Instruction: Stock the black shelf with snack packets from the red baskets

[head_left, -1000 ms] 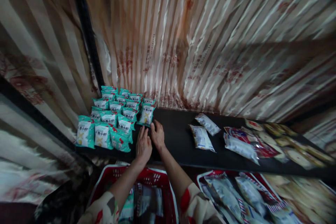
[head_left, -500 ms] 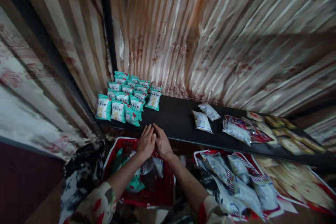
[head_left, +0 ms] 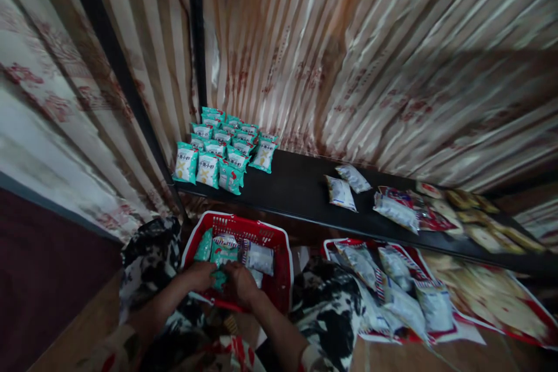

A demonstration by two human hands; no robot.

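Both of my hands are down at the near side of a red shopping basket (head_left: 279,226). My left hand (head_left: 201,275) and my right hand (head_left: 240,280) are closed around the two sides of a small teal snack bag (head_left: 219,281); dim light and blur partly hide the fingertips. Just beyond them in the basket lie another teal snack bag (head_left: 224,253), one leaning at the left wall (head_left: 204,246), and a silver-white packet (head_left: 260,258) on the right.
On the black shelf (head_left: 296,186), teal-and-white snack bags (head_left: 208,170) stand in rows at the left. Silver packets (head_left: 341,192) and red packs (head_left: 392,197) lie further right. A second red basket (head_left: 329,247) holds silver bags. A dark post (head_left: 198,40) and draped plastic (head_left: 279,58) stand behind.
My hands have dropped from the shelf's front edge into the red basket and come to a teal snack bag. The view has shifted slightly; the shelf's bags stay as they were.
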